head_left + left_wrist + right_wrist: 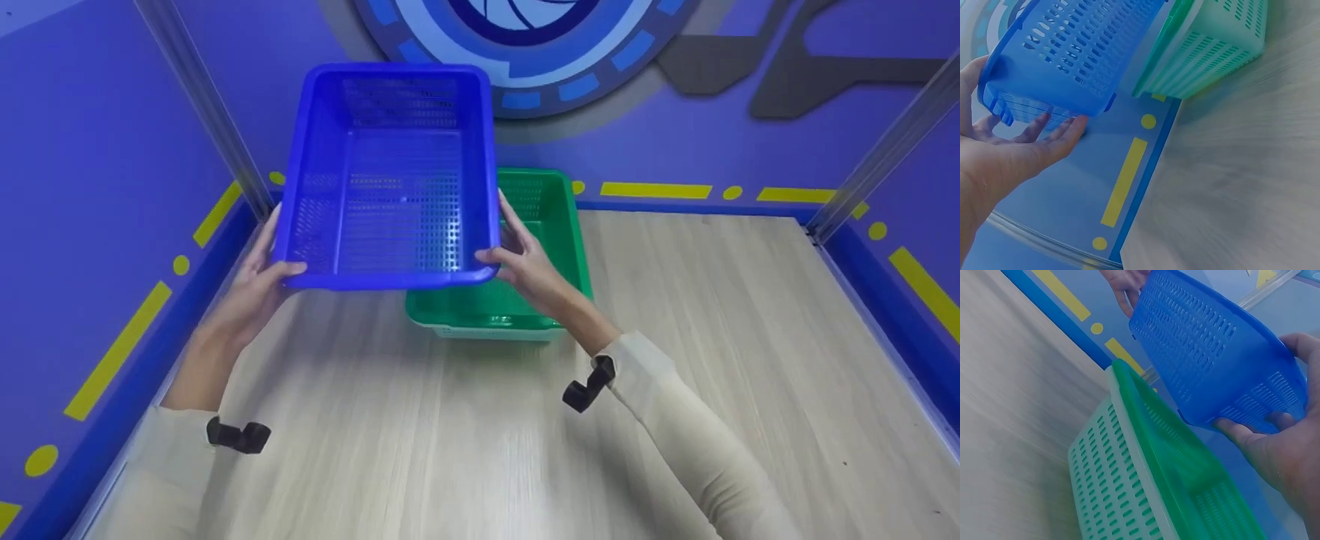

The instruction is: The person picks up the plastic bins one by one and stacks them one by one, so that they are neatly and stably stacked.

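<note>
A: Quick one. Where's the blue basket [390, 180]?

B: Up in the air, tilted so its open side faces the head camera, above and left of the green basket [551, 225], not touching it. The green one sits on the wooden table [675, 360], apparently nested in a paler basket [1112, 489] under it.

A: Hands?

B: Left hand [259, 281] on the near left corner, thumb over the rim, fingers [1064, 132] spread under the base. Right hand [525, 262] on the near right corner, same idea: thumb on top, fingers underneath.

A: So both grasping it?

B: Yes, both clasp the rim. A corner each likely keeps the wide, light basket level side to side.

A: Why tilted?

B: Probably because both hands grip the near edge, so the far end swings up.

A: Anything else?

B: Blue walls [90, 187] with yellow markings around the table.
</note>
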The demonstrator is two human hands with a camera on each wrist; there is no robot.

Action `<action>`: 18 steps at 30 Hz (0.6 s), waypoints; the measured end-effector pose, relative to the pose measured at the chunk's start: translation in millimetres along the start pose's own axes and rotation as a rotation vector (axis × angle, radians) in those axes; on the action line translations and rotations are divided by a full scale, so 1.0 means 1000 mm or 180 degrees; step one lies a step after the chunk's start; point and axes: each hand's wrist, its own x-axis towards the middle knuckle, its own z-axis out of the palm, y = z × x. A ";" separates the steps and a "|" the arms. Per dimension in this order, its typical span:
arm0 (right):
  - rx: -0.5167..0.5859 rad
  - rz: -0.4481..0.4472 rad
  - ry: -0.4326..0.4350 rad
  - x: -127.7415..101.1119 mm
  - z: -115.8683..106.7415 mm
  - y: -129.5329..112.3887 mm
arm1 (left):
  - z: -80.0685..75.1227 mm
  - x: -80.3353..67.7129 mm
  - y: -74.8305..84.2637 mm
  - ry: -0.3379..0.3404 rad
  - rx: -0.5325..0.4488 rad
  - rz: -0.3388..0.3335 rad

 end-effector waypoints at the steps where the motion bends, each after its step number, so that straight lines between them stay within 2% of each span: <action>1: -0.0026 0.0007 0.0006 -0.001 -0.002 -0.001 | 0.002 0.001 -0.001 -0.0007 -0.0011 -0.0008; 10: -0.0123 0.0051 0.0081 -0.013 -0.018 -0.010 | 0.015 0.008 -0.006 -0.0091 -0.0045 -0.0139; 18: -0.0210 0.0093 0.0135 -0.022 -0.029 -0.012 | 0.023 0.015 -0.010 -0.0187 -0.0048 -0.0165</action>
